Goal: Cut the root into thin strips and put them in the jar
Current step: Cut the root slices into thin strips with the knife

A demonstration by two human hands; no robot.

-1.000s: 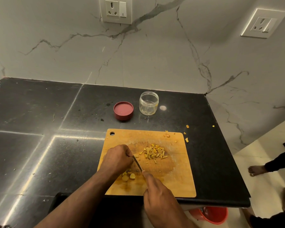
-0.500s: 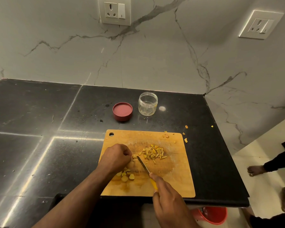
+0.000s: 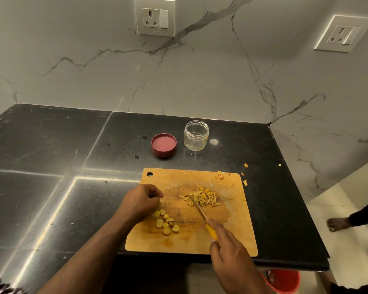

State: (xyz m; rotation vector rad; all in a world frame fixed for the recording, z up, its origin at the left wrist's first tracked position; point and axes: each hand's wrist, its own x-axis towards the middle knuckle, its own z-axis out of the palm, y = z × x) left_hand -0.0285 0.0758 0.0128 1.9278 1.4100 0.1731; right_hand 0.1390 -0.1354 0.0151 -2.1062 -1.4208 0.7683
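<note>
A wooden cutting board (image 3: 232, 236) is set at the near edge of a dark stone counter (image 3: 51, 166). A yellow-handled knife (image 3: 202, 215) is gripped by the right hand (image 3: 232, 262) at the board's 5 o'clock, with the blade angled toward 11 o'clock and its tip laid into the heap of cut strips (image 3: 203, 198) just right of the board's centre. The left hand (image 3: 139, 201) is curled at the board's 9 o'clock edge; a pale piece seems to be pinched under its fingertips, though this cannot be told for certain. The two hands are kept well apart. A cluster of uncut root slices (image 3: 166, 222) is seen at the board's 7 o'clock, just below the left hand. The open jar (image 3: 196, 135) is stood at 12 o'clock beyond the board, apparently empty, and its red lid (image 3: 163, 144) is laid beside it at the jar's 9 o'clock.

Several risks are judged from here. Strips could be flicked off the board's 1 o'clock corner by a sweep of the blade, where stray bits (image 3: 245, 181) are already scattered. Round slices could be rolled under the edge, so uneven strips or a nicked fingertip could be caused. The jar's narrow mouth could be missed during transfer, and the light jar could be tipped.
</note>
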